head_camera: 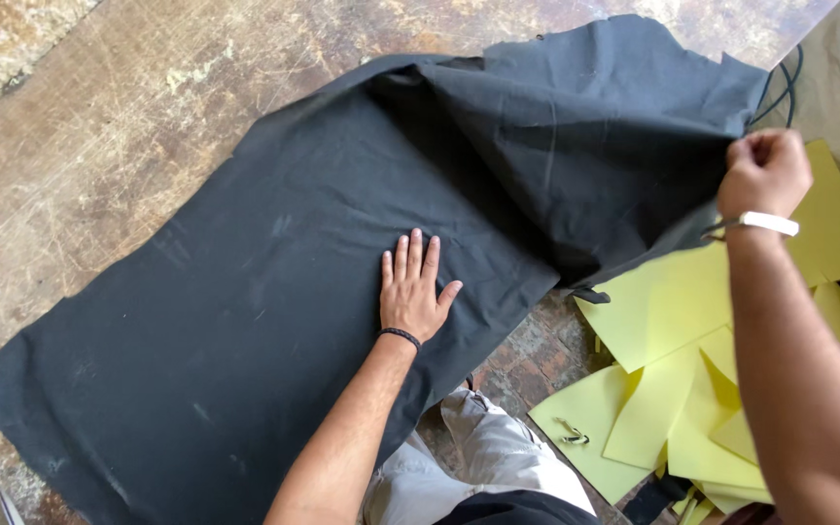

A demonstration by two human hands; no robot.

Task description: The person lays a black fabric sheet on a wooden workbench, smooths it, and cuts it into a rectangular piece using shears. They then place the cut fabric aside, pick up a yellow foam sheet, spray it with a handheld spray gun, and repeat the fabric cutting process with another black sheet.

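1. Your left hand [411, 290] lies flat on the black cloth [274, 282], fingers straight and close together, palm down. It grips nothing; it only pins the cloth to the floor [99, 107].
2. Your right hand [763, 173] is closed in a fist on the cloth's right edge and holds that edge lifted, so the right part stands up in a fold over the rest.
3. The cloth spreads across the worn floor from its lower left corner near the bottom of the view up to the raised right end. The left part lies flat, with faint creases.
4. Yellow sheets [673, 389] lie in a loose overlapping pile on the floor under your right arm, just beside the lifted edge. A small metal clip [571, 434] rests on one of them.
5. You appear to be mid-way through folding or turning back the right end of the cloth.
6. Judging by this, the next move calls for a firm left palm, so the flat part does not slide, and an even carry of the held edge, so the fold lands straight and clear of the yellow sheets.
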